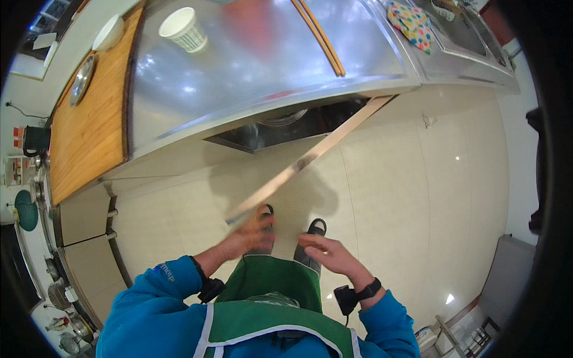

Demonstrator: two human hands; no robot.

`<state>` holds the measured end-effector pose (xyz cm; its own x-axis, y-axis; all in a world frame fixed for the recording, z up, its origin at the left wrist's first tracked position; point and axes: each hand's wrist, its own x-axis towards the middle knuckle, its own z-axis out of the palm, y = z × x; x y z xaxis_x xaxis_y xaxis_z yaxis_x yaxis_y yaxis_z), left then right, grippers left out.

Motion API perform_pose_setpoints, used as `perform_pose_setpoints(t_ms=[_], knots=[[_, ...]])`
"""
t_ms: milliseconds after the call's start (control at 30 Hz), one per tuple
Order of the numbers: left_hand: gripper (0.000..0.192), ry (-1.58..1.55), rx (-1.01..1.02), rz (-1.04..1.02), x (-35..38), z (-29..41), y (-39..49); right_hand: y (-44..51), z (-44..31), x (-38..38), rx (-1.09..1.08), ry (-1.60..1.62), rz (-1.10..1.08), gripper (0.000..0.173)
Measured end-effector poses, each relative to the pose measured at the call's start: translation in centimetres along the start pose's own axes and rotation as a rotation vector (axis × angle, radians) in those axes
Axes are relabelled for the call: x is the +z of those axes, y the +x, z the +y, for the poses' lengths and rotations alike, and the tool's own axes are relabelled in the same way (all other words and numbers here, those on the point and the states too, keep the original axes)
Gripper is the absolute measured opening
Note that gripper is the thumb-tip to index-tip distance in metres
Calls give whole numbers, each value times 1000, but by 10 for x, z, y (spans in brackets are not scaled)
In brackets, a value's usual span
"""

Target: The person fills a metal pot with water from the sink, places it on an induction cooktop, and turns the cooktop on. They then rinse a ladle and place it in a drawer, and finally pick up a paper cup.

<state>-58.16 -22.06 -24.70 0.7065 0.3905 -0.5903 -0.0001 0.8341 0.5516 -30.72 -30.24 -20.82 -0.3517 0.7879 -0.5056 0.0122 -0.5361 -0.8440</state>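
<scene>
My left hand is blurred, empty, with its fingers apart. It is just below the free end of an open cabinet door, and I cannot tell whether the two touch. Across from it, my right hand is empty, the thumb a little away from the fingers, above a dark sandal. The door swings out from under a stainless steel counter. Behind it, the cabinet opening shows a dark interior with part of a round, shiny thing inside.
On the counter are a paper cup and a pair of wooden chopsticks. A wooden board at left bears a metal lid and a white bowl. A dotted cloth lies near the sink.
</scene>
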Motion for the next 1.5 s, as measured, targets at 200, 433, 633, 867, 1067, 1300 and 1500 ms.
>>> perform_pose_setpoints(t_ms=[200,433,633,867,1067,1300,1500], knots=[[59,-234,261,282,-22,53,14,-34,-9,-16,145,-222,324,24],[31,-463,449,341,-36,98,56,-51,-34,-9,210,-173,381,22],[33,-485,417,378,-44,123,69,-48,-58,5,173,-144,393,22],[60,-476,334,390,-51,130,75,-41,-90,11,124,-152,437,21],[64,7,-109,334,-42,162,53,-33,-121,28,95,-227,439,22],[47,491,216,-147,9,252,-14,-23,-168,34,-40,-220,510,22],[72,681,773,823,-13,312,23,-6,-195,7,-47,-240,466,21]])
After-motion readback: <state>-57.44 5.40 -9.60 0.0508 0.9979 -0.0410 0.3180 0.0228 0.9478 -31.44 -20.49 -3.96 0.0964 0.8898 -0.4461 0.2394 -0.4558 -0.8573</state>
